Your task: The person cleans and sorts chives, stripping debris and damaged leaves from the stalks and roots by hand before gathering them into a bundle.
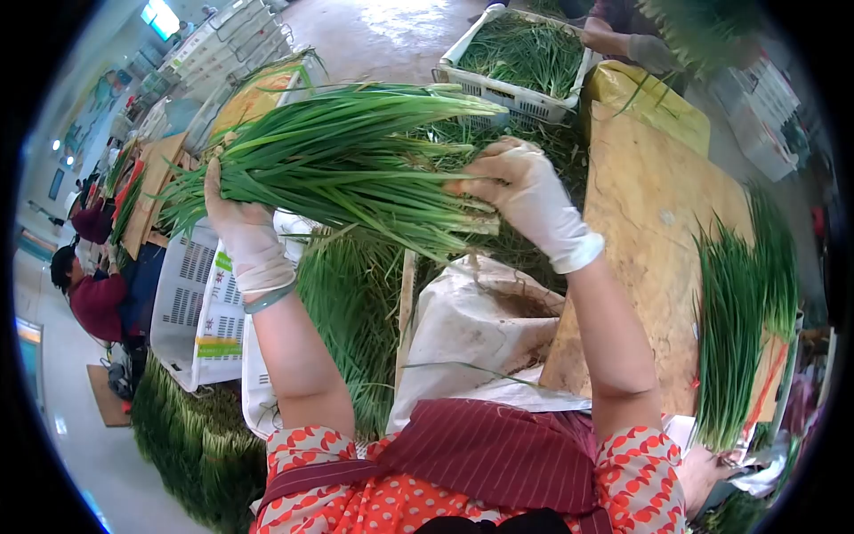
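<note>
Btwn gloved L hand [245,238], gloved R hand [531,191] — slim grn leaves [329,160]

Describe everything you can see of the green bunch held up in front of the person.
The bunch is a thick sheaf of long, narrow, grass-like green leaves. It lies roughly sideways, raised above the crates and loose greens. Its pale, stem-like ends point right, slightly uneven; darker, looser leaf tips spread left. The gloved left hand grips it near the leafy end; the gloved right hand is at the pale ends, its exact contact unclear.
</note>
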The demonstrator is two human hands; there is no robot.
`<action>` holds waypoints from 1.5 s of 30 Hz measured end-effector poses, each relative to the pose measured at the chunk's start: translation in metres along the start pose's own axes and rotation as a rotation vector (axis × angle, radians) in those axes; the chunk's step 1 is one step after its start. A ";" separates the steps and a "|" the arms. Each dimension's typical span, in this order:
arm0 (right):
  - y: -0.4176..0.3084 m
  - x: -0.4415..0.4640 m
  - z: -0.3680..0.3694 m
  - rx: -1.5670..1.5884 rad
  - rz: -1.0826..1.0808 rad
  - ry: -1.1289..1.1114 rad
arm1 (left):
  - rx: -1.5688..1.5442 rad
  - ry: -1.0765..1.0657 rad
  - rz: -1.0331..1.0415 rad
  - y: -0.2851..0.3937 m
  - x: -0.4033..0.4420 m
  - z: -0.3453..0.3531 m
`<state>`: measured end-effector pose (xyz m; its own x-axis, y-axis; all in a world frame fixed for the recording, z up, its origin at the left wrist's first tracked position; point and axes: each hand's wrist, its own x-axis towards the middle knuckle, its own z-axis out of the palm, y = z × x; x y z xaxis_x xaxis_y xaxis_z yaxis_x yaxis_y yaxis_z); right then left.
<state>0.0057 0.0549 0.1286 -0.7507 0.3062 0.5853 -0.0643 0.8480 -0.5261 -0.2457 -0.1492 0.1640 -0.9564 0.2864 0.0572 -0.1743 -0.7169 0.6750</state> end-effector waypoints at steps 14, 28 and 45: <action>-0.006 -0.023 -0.004 -0.138 0.106 0.100 | -0.091 0.081 0.059 0.023 0.018 -0.031; 0.038 -0.055 -0.015 -0.375 0.498 0.002 | -0.139 0.070 0.144 0.046 0.001 -0.041; -0.065 0.043 0.057 0.852 0.641 -0.157 | -0.147 -0.074 0.181 0.031 -0.040 0.016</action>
<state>-0.0597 -0.0120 0.1528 -0.8795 0.4760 -0.0058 -0.0204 -0.0499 -0.9985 -0.2096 -0.1726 0.1946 -0.9562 0.1869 0.2252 -0.0390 -0.8440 0.5349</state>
